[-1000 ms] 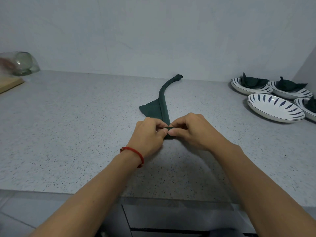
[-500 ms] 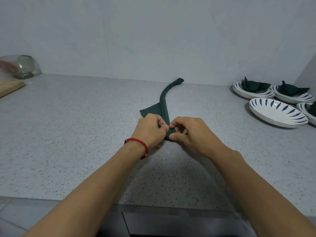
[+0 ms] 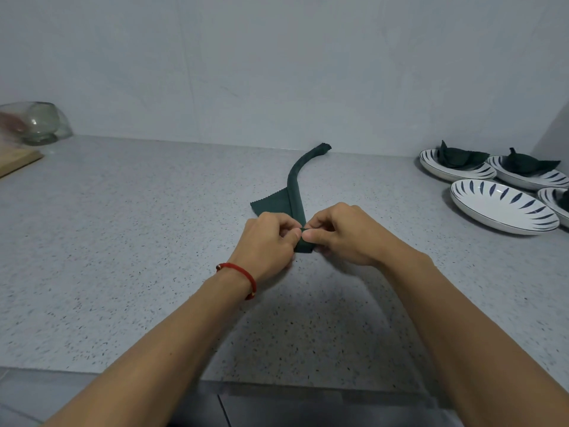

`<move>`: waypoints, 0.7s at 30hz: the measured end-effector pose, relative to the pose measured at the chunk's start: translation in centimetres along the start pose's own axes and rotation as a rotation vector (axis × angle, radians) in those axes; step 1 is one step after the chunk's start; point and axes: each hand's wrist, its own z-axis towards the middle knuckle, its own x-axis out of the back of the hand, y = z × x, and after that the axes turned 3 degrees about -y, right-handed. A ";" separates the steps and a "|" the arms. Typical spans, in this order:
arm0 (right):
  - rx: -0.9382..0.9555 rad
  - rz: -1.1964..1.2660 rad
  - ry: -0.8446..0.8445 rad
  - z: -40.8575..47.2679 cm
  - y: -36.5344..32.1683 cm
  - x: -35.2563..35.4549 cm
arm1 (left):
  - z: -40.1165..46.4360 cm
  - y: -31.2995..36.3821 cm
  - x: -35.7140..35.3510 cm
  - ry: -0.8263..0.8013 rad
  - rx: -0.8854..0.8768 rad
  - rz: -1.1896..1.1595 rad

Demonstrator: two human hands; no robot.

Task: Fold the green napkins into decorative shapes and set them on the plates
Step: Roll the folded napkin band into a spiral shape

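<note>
A dark green napkin (image 3: 295,192) lies on the speckled grey counter (image 3: 123,241), rolled into a long strip that curves away toward the wall, with a flat flap sticking out to its left. My left hand (image 3: 269,238) and my right hand (image 3: 341,232) both pinch the near end of the roll, thumbs and fingertips meeting over it. At the right stand white plates with blue leaf marks: one bare plate (image 3: 505,208) in front, and two behind, each with a folded green napkin (image 3: 458,155) (image 3: 529,163) on it. A fourth plate (image 3: 557,201) is cut off by the frame edge.
A glass bowl (image 3: 34,124) and a wooden board (image 3: 15,161) sit at the far left of the counter. The counter's front edge runs below my forearms, with a dark cabinet front (image 3: 277,408) beneath. A plain wall closes the back and right side.
Both hands keep pinching the near end of the napkin and have shifted their fingers slightly on the roll. The view has tilted down a little; the napkin's far end has not moved.
</note>
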 end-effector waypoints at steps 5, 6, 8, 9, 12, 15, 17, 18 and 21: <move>-0.003 0.035 0.104 0.0 0.2 -1.0 | 1.4 0.5 0.3 -0.048 0.051 0.052; 0.005 0.036 0.122 -0.2 0.3 -1.3 | 1.8 0.6 0.3 -0.056 0.067 0.070; 0.030 0.042 0.116 -0.5 0.4 -1.9 | 2.6 0.6 0.5 -0.073 0.094 0.089; 0.049 0.030 0.109 -0.6 0.5 -2.0 | 2.9 0.5 0.5 -0.079 0.105 0.092; 0.067 -0.009 0.127 0.0 0.5 -1.7 | 3.5 0.4 0.2 -0.063 0.106 0.114; 0.059 -0.069 0.112 1.1 0.3 -0.9 | 3.5 0.1 -0.4 0.068 -0.012 0.189; 0.054 -0.066 0.068 1.7 0.2 -0.4 | 3.1 -0.4 -0.7 0.115 -0.083 0.161; 0.042 -0.053 0.039 2.0 0.2 0.0 | 2.9 -0.6 -0.8 0.116 -0.097 0.125; -0.011 -0.030 -0.066 3.1 0.3 1.0 | 2.8 -1.3 -0.9 0.105 -0.141 0.120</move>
